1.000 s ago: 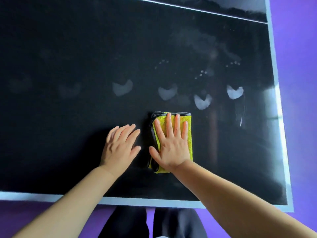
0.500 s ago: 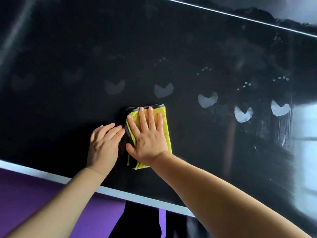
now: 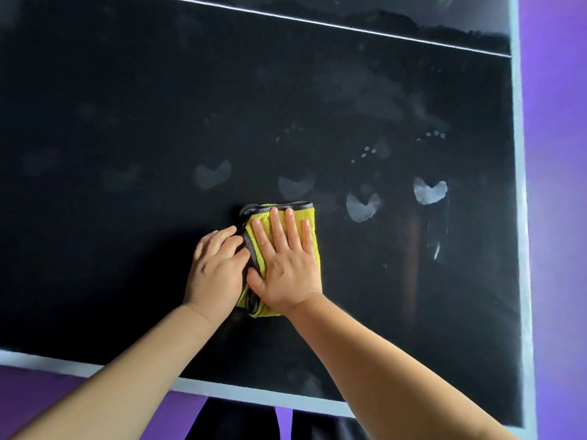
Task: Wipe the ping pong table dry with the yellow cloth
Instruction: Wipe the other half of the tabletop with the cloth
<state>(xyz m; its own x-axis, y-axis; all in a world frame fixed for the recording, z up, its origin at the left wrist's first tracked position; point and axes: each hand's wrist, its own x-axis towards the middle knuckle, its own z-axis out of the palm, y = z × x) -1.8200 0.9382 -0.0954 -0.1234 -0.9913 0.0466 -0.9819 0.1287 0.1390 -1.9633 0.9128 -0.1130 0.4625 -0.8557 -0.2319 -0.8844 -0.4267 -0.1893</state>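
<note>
A folded yellow cloth [image 3: 309, 217] with a grey hem lies flat on the dark ping pong table [image 3: 127, 122]. My right hand [image 3: 287, 265] presses on it with straight, spread fingers. My left hand [image 3: 216, 268] lies flat on the table right beside the cloth's left edge, its fingertips touching the grey hem. Pale heart-shaped wet marks [image 3: 428, 192] and small droplet dots [image 3: 365, 152] run in a row just beyond and to the right of the cloth.
The table's white border runs along the near edge [image 3: 79, 369] and the right edge [image 3: 521, 217]. A white line [image 3: 317, 25] crosses the far part. Purple floor [image 3: 556, 154] lies past the right edge and below the near edge, where my dark trousers [image 3: 238, 420] show.
My left hand has closed the gap and now touches the cloth's left edge. My right hand stays flat on the cloth. The view has swung, bringing the table's right edge back into view.
</note>
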